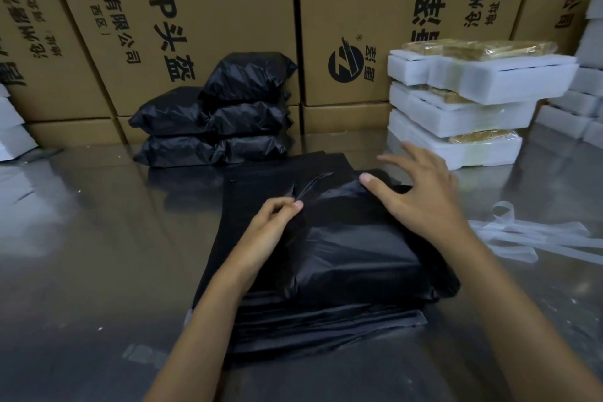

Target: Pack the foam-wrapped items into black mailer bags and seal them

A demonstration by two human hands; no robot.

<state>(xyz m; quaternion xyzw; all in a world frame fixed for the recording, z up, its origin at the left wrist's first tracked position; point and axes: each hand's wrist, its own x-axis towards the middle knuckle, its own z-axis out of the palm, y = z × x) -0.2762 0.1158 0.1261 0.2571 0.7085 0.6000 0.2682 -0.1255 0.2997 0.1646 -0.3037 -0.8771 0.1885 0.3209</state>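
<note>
A filled black mailer bag [355, 245] lies in front of me on top of a pile of flat black mailer bags [313, 326]. My left hand [274, 222] pinches a thin strip at the bag's far left corner. My right hand [421, 192] rests on the bag's far right corner, thumb pressing the plastic and fingers spread. What the bag holds is hidden. A stack of foam-wrapped items [463, 101] stands at the back right. Several sealed black bags [222, 114] are piled at the back centre.
The work surface is a shiny metal table [98, 254]. Clear peeled strips [535, 235] lie to the right of the bag. Large printed cardboard boxes [195, 10] form a wall behind. More white foam pieces [587, 91] sit at the far right and at the far left edge.
</note>
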